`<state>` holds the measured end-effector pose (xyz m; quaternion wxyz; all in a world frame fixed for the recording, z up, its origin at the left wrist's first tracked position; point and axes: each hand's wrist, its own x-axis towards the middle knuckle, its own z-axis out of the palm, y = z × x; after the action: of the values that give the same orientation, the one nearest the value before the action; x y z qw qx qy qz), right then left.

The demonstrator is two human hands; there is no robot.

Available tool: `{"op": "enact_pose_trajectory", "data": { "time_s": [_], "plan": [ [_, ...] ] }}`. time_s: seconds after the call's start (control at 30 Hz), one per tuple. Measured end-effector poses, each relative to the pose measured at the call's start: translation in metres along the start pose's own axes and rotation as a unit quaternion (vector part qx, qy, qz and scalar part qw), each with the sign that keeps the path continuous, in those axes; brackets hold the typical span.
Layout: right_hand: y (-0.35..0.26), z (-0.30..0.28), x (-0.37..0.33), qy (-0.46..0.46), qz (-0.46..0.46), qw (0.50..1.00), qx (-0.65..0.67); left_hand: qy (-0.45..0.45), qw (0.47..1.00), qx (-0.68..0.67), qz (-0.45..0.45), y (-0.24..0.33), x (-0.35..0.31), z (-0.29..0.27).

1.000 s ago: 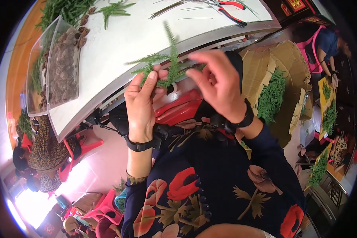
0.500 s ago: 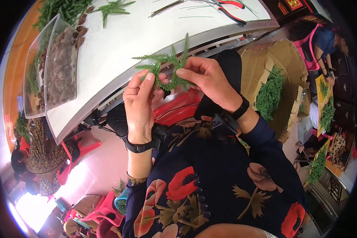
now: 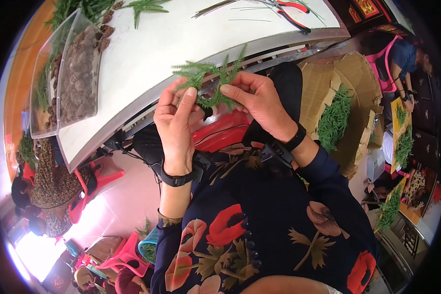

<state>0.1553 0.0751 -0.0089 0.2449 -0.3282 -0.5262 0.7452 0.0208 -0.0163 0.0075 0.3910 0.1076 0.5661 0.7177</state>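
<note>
Between my two hands is a green artificial pine sprig [image 3: 211,101], its needled branches bent into a rough ring with tips pointing up and out. My left hand [image 3: 177,110] pinches the ring's left side between thumb and fingers. On the right side, my right hand [image 3: 256,100] grips it the same way, thumb on top. Both hands are held just off the near edge of the white table [image 3: 147,54]. Pliers with red and black handles [image 3: 291,17] lie on the tabletop beside thin green wires [image 3: 215,9]. Another pine sprig [image 3: 143,9] rests farther left.
A clear plastic bin [image 3: 78,78] of pine cones stands on the table's left. To my right, a cardboard box [image 3: 360,73] holds green sprigs [image 3: 334,117]. A red stool [image 3: 220,130] is below my hands. Other people sit at both sides, one in a blue shirt [image 3: 403,56].
My left hand has turned slightly and moved a little right with the sprig's left side. Both hands still hold the sprig. The whole view has shifted slightly.
</note>
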Motion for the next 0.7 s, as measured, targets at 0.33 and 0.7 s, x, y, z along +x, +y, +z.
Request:
{"op": "enact_pose_trajectory", "data": {
  "time_s": [0.33, 0.7],
  "plan": [
    [0.0026, 0.0025, -0.0057, -0.004, 0.005, 1.0, 0.02, -0.043, 0.999, 0.005, -0.006, -0.0018, -0.0047, -0.0031],
    [0.0074, 0.0012, -0.0078, -0.051, 0.024, 0.998, 0.021, -0.059, 0.998, 0.004, 0.002, -0.0012, -0.0035, -0.0057]
  ]
}}
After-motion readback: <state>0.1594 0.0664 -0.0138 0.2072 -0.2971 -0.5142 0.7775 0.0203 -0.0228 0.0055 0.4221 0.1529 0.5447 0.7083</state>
